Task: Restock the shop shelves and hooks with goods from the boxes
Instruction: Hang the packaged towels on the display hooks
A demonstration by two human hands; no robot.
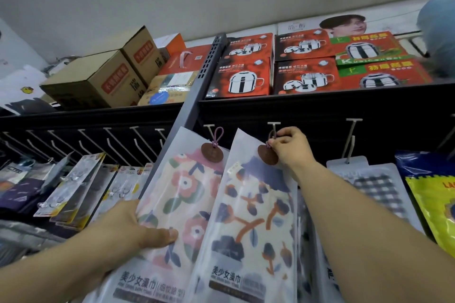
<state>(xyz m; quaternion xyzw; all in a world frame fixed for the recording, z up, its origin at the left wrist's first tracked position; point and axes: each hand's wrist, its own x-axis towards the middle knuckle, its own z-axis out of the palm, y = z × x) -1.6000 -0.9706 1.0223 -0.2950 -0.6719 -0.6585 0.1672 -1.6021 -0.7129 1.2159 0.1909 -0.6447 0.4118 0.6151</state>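
Head view: two bagged floral towels are being hung at the hook rail.
Step in hand: the cord loop of the blue-flower towel pack (251, 216) is being threaded onto a hook (274, 128).
Right hand (290, 147): grip pinched on the loop beside the brown tag.
Left hand (128, 226): grip clamped on the pink-flower towel pack (182, 194), held low, its loop by the neighbouring hook (210, 130).
Next move, judged: the loop must be slid fully over the hook tip, then released.

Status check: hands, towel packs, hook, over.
Right hand pinches blue pack's loop at the hook, not clearly on. Left hand holds pink pack. Nothing blocking.
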